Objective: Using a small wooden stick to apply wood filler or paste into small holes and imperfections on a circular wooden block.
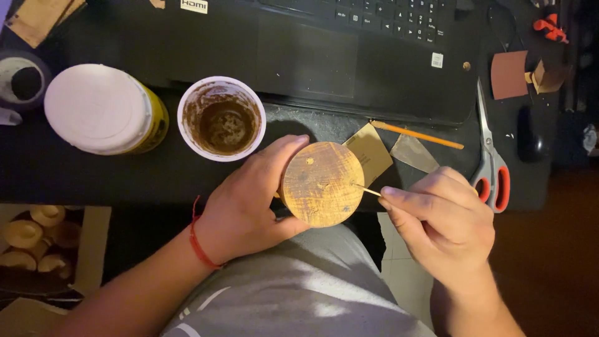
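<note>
1. A black laptop (349,56) lay along the far side of the dark desk (93,175), its front edge just behind the work.
2. The person's grey-clothed lap (299,293) filled the near middle of the view, directly below the hands.
3. A white-lidded yellow tub (103,109) stood shut at the left, just beside an open white cup (221,118) smeared inside with brown paste; some paste remained in its bottom.
4. The round wooden block (321,184) was held over the desk's near edge, above the lap. Its flat face looked stained brown but patchy, with pale specks and a few small dark holes showing, so I judged the filling or touching-up to be partly done and not finished.
5. The left hand (249,206), with a red cord at its wrist, was clamped on the block, thumb under the near rim and fingers curled over the far rim.
6. The right hand (440,218) had its thumb and forefinger pinched together on a thin wooden stick (367,190), whose tip touched the block's right edge.
7. Red-handled scissors (493,168) lay at the right, well apart from the block.
8. A pencil (417,134), a brown paper scrap (372,151) and a small flat blade (415,153) lay just behind the block.
</note>
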